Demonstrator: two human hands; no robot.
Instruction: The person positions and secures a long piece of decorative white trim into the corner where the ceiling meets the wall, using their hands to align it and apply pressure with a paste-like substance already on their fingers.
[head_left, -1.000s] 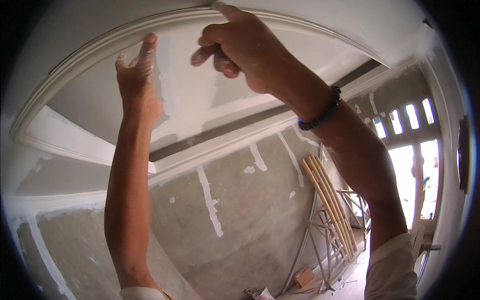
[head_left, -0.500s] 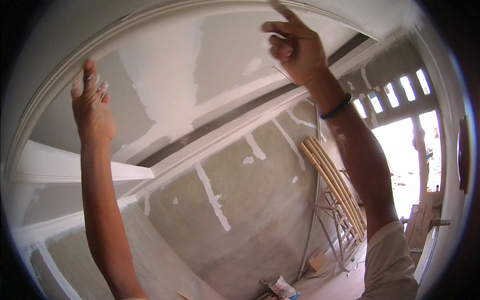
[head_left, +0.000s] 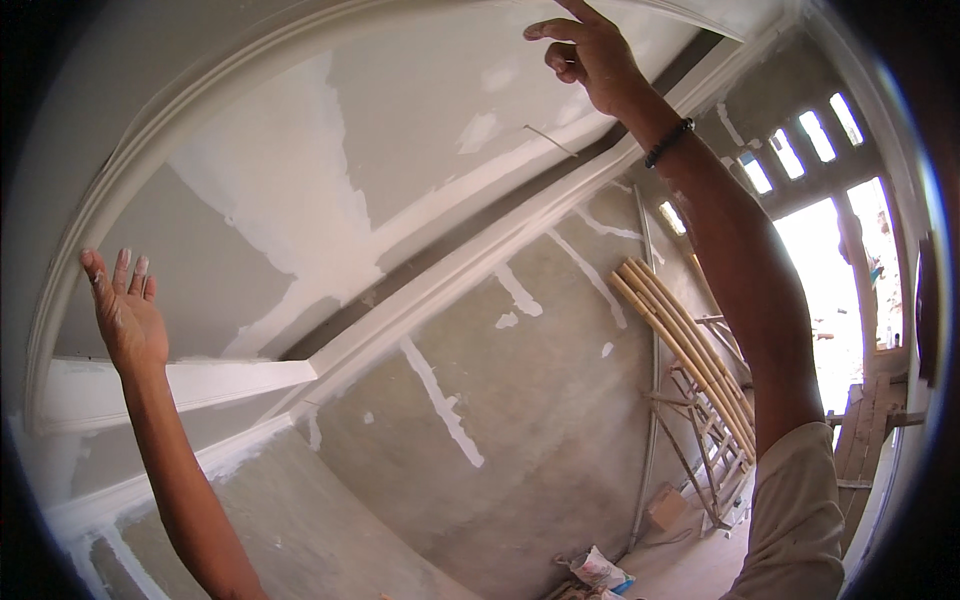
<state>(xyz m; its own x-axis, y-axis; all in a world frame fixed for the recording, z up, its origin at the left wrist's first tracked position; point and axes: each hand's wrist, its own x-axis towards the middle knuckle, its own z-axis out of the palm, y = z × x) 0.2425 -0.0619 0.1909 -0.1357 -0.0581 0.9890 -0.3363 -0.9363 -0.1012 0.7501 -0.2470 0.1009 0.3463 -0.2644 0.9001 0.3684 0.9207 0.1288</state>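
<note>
A long white ceiling moulding point(head_left: 210, 80) with a stepped profile curves along the left and top edges of the view. My left hand point(head_left: 126, 305), its fingers spread and dusted white, is raised against this moulding at the left, with nothing in it. High at the upper right, my right hand point(head_left: 595, 62), with a dark beaded bracelet on the wrist, reaches toward the top stretch of the moulding with its index finger extended and the others bent, holding nothing visible; whether the fingertip touches is unclear. Behind both is the ceiling panel point(head_left: 300, 170) with white filler patches.
Bamboo poles point(head_left: 680, 340) lean on metal scaffold frames point(head_left: 710, 500) by the patched grey wall point(head_left: 460, 370). A cardboard box point(head_left: 665, 508) and a sack point(head_left: 598, 568) lie on the floor. A bright doorway point(head_left: 820, 280) and planks point(head_left: 860, 450) are at the right.
My left hand has moved left and down along the moulding in the picture. My right hand has shifted right and slightly up, away from my left. The view has swung slightly.
</note>
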